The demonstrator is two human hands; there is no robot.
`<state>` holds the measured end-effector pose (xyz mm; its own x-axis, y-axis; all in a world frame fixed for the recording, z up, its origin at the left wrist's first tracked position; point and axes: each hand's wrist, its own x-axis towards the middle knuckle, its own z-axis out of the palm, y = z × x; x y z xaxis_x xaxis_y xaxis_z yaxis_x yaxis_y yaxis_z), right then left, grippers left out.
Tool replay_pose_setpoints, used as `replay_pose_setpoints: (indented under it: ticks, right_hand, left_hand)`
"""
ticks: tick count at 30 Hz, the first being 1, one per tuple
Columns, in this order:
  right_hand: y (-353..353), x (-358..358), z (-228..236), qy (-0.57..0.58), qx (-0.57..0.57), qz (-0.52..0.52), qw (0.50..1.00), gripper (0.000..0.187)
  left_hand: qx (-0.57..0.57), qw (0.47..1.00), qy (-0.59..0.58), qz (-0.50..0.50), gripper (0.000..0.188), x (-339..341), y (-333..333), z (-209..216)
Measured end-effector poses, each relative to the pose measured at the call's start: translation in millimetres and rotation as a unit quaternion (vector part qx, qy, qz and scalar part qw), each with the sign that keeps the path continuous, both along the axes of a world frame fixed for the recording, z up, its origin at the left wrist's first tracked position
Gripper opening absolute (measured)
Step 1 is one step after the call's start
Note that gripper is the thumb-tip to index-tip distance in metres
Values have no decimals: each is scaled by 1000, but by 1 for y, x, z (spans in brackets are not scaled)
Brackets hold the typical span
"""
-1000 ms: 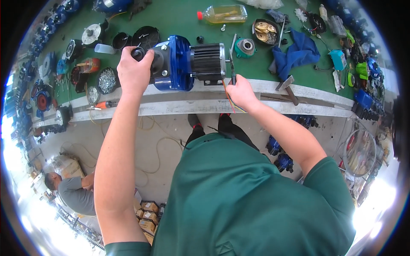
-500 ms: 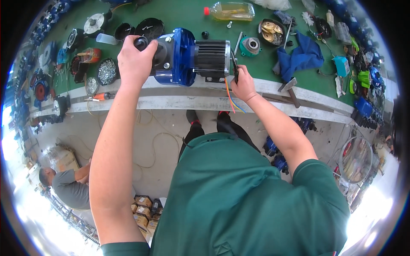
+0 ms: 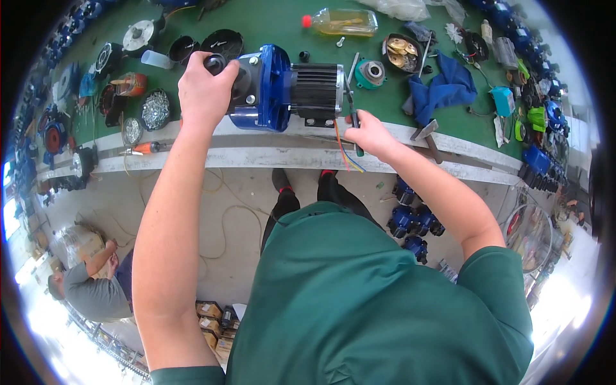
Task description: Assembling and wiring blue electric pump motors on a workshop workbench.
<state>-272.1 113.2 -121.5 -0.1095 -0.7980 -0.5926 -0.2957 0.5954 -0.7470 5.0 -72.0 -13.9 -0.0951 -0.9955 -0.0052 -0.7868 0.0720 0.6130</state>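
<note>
A gear motor with a blue flange housing (image 3: 273, 90) and a black finned motor body (image 3: 316, 90) lies on its side at the bench's front edge. My left hand (image 3: 204, 90) is closed around the dark round part at its left end. Coloured wires (image 3: 345, 151) hang from the motor's underside on the right. Just right of the motor's end face, my right hand (image 3: 371, 133) is closed on a slim dark hand tool (image 3: 354, 117). The tool's upper end points at the end face; whether they touch, I cannot tell.
On the green bench (image 3: 269, 25) are a bottle of yellow liquid (image 3: 343, 22), a teal flanged part (image 3: 370, 74), a dish of brass-coloured parts (image 3: 402, 51), a blue cloth (image 3: 444, 90), a hammer (image 3: 428, 136) and a bowl of screws (image 3: 155, 109). Blue motors (image 3: 414, 221) stand on the floor. Another person (image 3: 96, 292) sits at left.
My right hand has turned and shifted slightly down, and the tool now tilts with its lower end showing below my fingers. My left hand keeps its hold on the gear motor.
</note>
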Motion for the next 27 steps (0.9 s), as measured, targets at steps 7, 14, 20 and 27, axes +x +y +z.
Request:
replay_pose_setpoints:
  ticks: [7, 14, 20, 27]
  right_hand:
    - [11, -33, -86, 296, -298, 107, 901, 39]
    - [14, -18, -83, 304, -259, 50, 915, 29]
    - [4, 19, -16, 165, -26, -51, 985, 20]
    - [-11, 2, 46, -248, 109, -153, 950, 31]
  left_hand:
    - [-5, 1000, -5, 2, 56, 1, 0, 0]
    - [-7, 1000, -8, 2, 55, -4, 0, 1]
    - [-7, 1000, 1, 2, 55, -3, 1, 1]
    - [-7, 1000, 7, 5, 55, 2, 1, 0]
